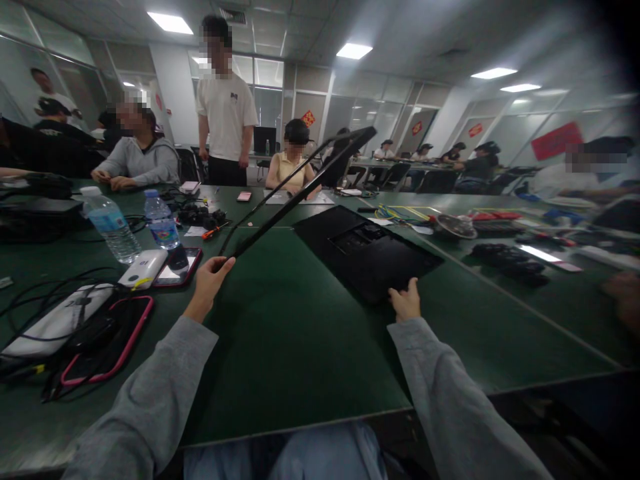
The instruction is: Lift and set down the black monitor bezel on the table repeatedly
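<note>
Nearest sleeves and lap: two grey sleeves point(165, 383) reach forward above the denim lap point(330, 457).
Left fingers: the left hand point(207, 290) is closed around the near corner of the thin black frame point(305, 193).
Right fingers: the right hand point(406, 303) touches the near edge of the black panel point(400, 260), two digits spread apart; I cannot tell if they pinch it.
Black frame: it is raised, tilted up and away, above the green table point(285, 320).
Frame handling: probably light and rather flexible; holding two opposite sides should twist it less than one corner.
Black panel: it is right of the frame, over the table, with a recess point(357, 239); whether its near edge is lifted, I cannot tell.
Panel handling: it seems stiff, maybe slippery; better to hold outer edges and spare the recess.
Farther left: a phone point(187, 267) lies near two bottles point(163, 223).
</note>
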The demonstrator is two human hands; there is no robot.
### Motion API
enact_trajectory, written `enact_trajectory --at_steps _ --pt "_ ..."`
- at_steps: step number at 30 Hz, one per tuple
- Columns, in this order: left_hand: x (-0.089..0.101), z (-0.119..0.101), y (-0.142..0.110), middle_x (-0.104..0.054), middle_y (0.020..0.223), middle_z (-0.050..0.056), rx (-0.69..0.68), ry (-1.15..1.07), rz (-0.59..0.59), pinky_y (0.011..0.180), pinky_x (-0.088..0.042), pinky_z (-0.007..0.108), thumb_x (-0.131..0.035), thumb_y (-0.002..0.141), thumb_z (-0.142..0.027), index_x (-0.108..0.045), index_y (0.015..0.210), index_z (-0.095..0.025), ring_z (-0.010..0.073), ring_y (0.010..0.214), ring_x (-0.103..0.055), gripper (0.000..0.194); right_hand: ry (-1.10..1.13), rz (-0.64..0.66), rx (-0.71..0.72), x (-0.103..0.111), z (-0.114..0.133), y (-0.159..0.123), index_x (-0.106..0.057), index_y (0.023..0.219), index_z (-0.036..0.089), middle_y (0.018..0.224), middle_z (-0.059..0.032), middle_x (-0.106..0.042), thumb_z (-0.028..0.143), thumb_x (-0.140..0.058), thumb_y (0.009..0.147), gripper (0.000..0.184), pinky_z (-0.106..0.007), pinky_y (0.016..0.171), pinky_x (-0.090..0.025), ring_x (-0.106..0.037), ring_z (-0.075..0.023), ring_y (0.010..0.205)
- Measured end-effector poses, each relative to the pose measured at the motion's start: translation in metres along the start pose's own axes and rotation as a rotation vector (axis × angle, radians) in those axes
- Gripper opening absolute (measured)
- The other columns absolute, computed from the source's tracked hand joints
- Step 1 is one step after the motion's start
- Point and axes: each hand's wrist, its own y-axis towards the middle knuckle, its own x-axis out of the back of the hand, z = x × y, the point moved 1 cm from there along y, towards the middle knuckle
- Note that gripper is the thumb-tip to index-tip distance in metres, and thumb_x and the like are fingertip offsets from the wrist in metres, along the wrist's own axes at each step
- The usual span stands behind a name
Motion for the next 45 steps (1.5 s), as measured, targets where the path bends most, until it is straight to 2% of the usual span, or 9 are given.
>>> enact_trajectory --at_steps 7,14,17,22,26,28,32,36,45 --pt "0.003 0.001 0.002 -0.071 0.097 0.007 -0.145 0.229 -0.004 0.084 -0.053 0.035 -0.078 0.068 -0.062 -0.069 0.100 -0.018 0.0234 0.092 -0.066 0.054 0.182 0.290 -0.214 -0.045 0.025 -0.005 -0.019 0.163 0.019 0.091 -0.0055 -0.071 0.036 -0.068 0.068 0.109 -0.034 0.060 -0.057 -0.064 -0.0191 0.066" --pt "0.008 -0.012 -0.004 -0.070 0.102 0.007 -0.322 0.515 -0.064 0.096 -0.047 0.040 -0.075 0.075 -0.059 -0.071 0.098 -0.022 0.0250 0.099 -0.065 0.044 0.175 0.562 -0.177 -0.046 0.053 0.029 -0.059 0.138 0.025 0.090 -0.0042 -0.074 0.029 -0.070 0.071 0.068 -0.040 0.071 -0.059 -0.070 -0.0219 0.079" --pt "0.006 -0.016 -0.008 -0.070 0.104 0.007 -0.352 0.622 -0.047 0.100 -0.043 0.043 -0.075 0.078 -0.056 -0.071 0.097 -0.023 0.0254 0.102 -0.064 0.038 0.146 0.444 -0.088 -0.052 0.048 0.045 -0.069 0.123 0.020 0.083 -0.0046 -0.072 0.038 -0.072 0.073 0.053 -0.042 0.075 -0.058 -0.069 -0.0224 0.078" --pt "0.000 -0.017 -0.012 -0.072 0.104 0.006 -0.399 0.771 0.004 0.103 -0.036 0.047 -0.076 0.078 -0.058 -0.071 0.094 -0.025 0.0282 0.106 -0.063 0.037 0.192 0.001 -0.053 -0.051 0.044 0.059 -0.071 0.103 0.017 0.083 -0.0074 -0.071 0.061 -0.065 0.077 0.051 -0.046 0.086 -0.055 -0.069 -0.0255 0.085" --pt "-0.004 -0.013 -0.012 -0.072 0.103 0.006 -0.419 0.841 0.061 0.104 -0.034 0.048 -0.077 0.076 -0.057 -0.071 0.094 -0.025 0.0290 0.104 -0.062 0.037 0.439 0.374 -0.182 -0.036 0.060 0.059 -0.068 0.112 0.020 0.096 -0.0119 -0.074 0.076 -0.043 0.086 0.066 -0.048 0.090 -0.056 -0.070 -0.0286 0.097" --pt "-0.004 -0.009 -0.011 -0.072 0.103 0.006 -0.422 0.855 0.076 0.103 -0.034 0.048 -0.077 0.077 -0.057 -0.071 0.094 -0.025 0.0286 0.103 -0.062 0.037 0.456 0.439 -0.238 -0.026 0.067 0.060 -0.068 0.113 0.021 0.097 -0.0114 -0.073 0.075 -0.043 0.088 0.064 -0.045 0.088 -0.057 -0.071 -0.0275 0.096" --pt "-0.003 -0.003 -0.008 -0.071 0.103 0.005 -0.447 0.900 0.082 0.105 -0.032 0.049 -0.077 0.077 -0.058 -0.069 0.096 -0.025 0.0286 0.104 -0.063 0.038 0.429 0.363 -0.227 -0.016 0.066 0.067 -0.068 0.116 0.021 0.098 -0.0100 -0.073 0.074 -0.055 0.083 0.063 -0.037 0.078 -0.059 -0.070 -0.0232 0.089" --pt "-0.002 0.000 -0.007 -0.072 0.105 0.006 -0.485 0.949 0.107 0.110 -0.029 0.053 -0.076 0.078 -0.059 -0.069 0.097 -0.026 0.0303 0.107 -0.062 0.039 0.195 0.323 -0.115 -0.030 0.047 0.065 -0.066 0.122 0.021 0.091 -0.0046 -0.072 0.051 -0.083 0.065 0.067 -0.032 0.070 -0.058 -0.068 -0.0192 0.077" --pt "-0.001 0.015 -0.003 -0.073 0.114 0.007 -0.366 1.014 0.350 0.110 -0.029 0.057 -0.069 0.083 -0.062 -0.068 0.105 -0.026 0.0308 0.111 -0.063 0.042 -0.365 0.044 0.168 -0.058 0.020 0.051 -0.064 0.127 0.014 0.098 -0.0139 -0.073 0.033 -0.056 0.083 0.049 -0.047 0.093 -0.052 -0.068 -0.0260 0.088"
